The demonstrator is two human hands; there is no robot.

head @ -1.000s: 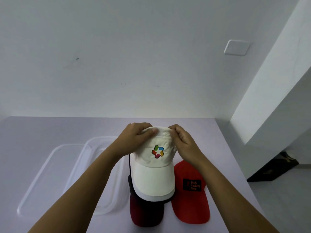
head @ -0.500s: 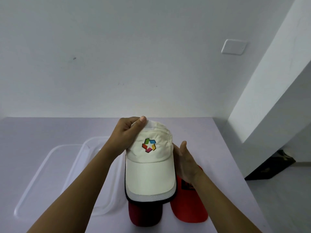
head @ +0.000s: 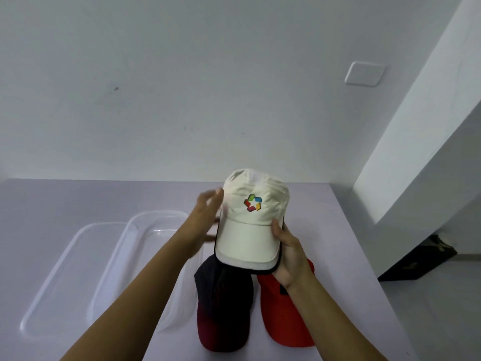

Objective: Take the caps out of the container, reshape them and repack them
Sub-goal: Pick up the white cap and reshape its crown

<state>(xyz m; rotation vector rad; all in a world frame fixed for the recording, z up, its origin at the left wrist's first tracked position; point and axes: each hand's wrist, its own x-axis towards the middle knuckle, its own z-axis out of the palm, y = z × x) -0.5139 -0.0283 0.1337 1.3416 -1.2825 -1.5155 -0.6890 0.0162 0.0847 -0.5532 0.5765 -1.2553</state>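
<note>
My right hand (head: 289,256) pinches the white cap (head: 247,238) by its brim's three-o'clock edge, thumb on top, leaving the crown free. The left hand (head: 204,220), fingers straight and holding nothing, blurs at nine o'clock, ready to shape it, I'd say. The cap hangs above the dark cap (head: 223,295), with the container (head: 156,211) at eight o'clock.

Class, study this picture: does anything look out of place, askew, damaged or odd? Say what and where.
Nothing stands out. The white cap, held by the right hand, has a slightly creased crown; the dark cap and red cap lie side by side on the table beside the clear container.
</note>
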